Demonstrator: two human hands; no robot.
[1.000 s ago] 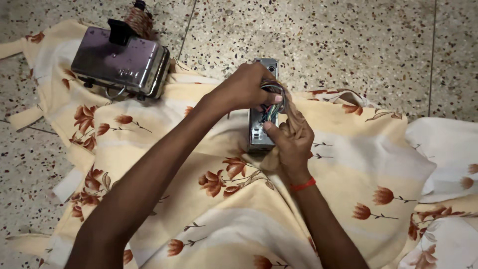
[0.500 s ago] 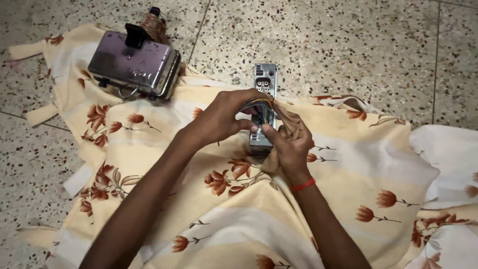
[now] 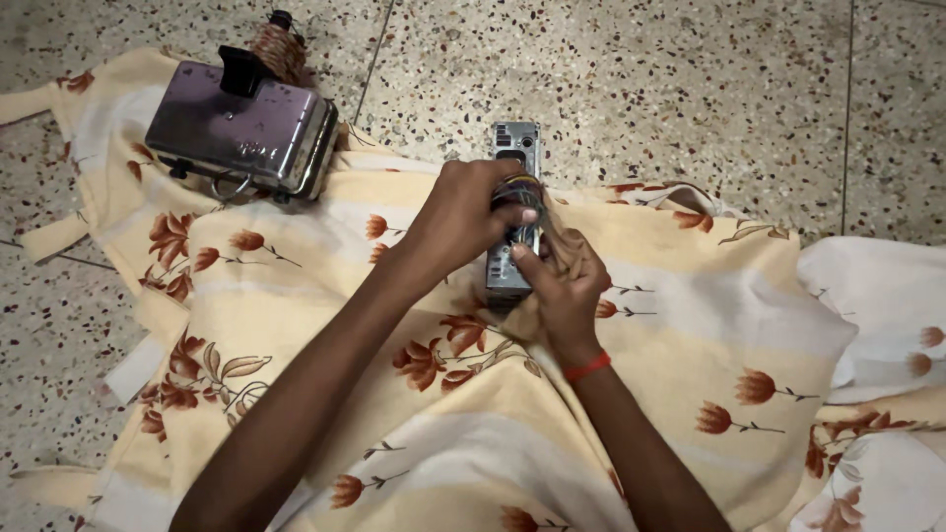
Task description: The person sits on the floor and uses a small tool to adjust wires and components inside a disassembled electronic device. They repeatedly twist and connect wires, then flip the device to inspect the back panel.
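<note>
A grey metal box (image 3: 514, 148), long and narrow like a computer power unit, lies on a cream cloth with red flowers (image 3: 325, 325). A bundle of coloured wires (image 3: 519, 187) comes out of its upper part. My left hand (image 3: 461, 222) is closed over that wire bundle, thumb pressed on the box. My right hand (image 3: 562, 286), with a red band at the wrist, grips the box's lower end together with a fold of the cloth. The middle of the box is hidden under both hands.
A shiny metal case with a black handle (image 3: 241, 133) rests on the cloth at the upper left, with a brown woven object (image 3: 279, 44) behind it. Speckled stone floor (image 3: 641, 89) surrounds the cloth. More flowered fabric (image 3: 887, 325) lies bunched at the right.
My left hand has slid from the box's top down onto the wire bundle. The camera has shifted slightly, so the box and case sit a little further right and lower.
</note>
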